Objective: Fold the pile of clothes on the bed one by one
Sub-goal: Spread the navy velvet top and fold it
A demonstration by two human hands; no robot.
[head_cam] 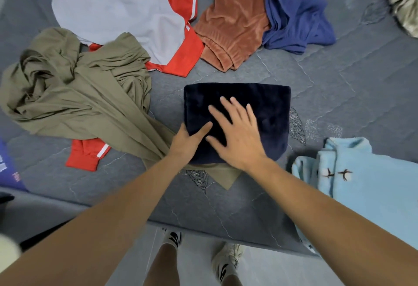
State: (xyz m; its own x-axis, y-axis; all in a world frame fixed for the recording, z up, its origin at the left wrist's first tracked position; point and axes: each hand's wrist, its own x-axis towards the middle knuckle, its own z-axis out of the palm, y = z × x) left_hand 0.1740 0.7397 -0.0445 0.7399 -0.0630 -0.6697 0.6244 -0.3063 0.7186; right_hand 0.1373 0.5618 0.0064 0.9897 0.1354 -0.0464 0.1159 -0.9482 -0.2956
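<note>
- Landmark: the dark navy folded garment (237, 104), a fleecy rectangle lying flat on the grey bed (328, 82) near its front edge. Its long axis runs roughly left to right across the bed.
- Right hand (235, 136): laid flat on top of the navy garment toward its near half, fingers straight and spread, pressing or smoothing; nothing is clamped in it.
- Left hand (187, 141): at the near-left corner of the navy garment. The thumb lies on top; the fingers appear tucked under the edge, so it reads as gripping that corner, though the underside is hidden.
- Key relation: both hands sit on the near-left portion of the navy garment; its far and right edges lie away from them. The left hand is the one at the edge, better placed to lift or slide it.
- Under the near edge of the navy garment lies a tail of the olive garment (74, 95), whose bulk is crumpled to the left.
- Beyond the navy garment: a grey-and-red jersey (117, 7) far left, a rust velour piece (233, 21) directly behind, a blue garment (296, 18) behind right.
- Right of the navy garment: a light blue fleece (366, 186).
- Judgement: this fold looks complete; several pieces remain unfolded.
</note>
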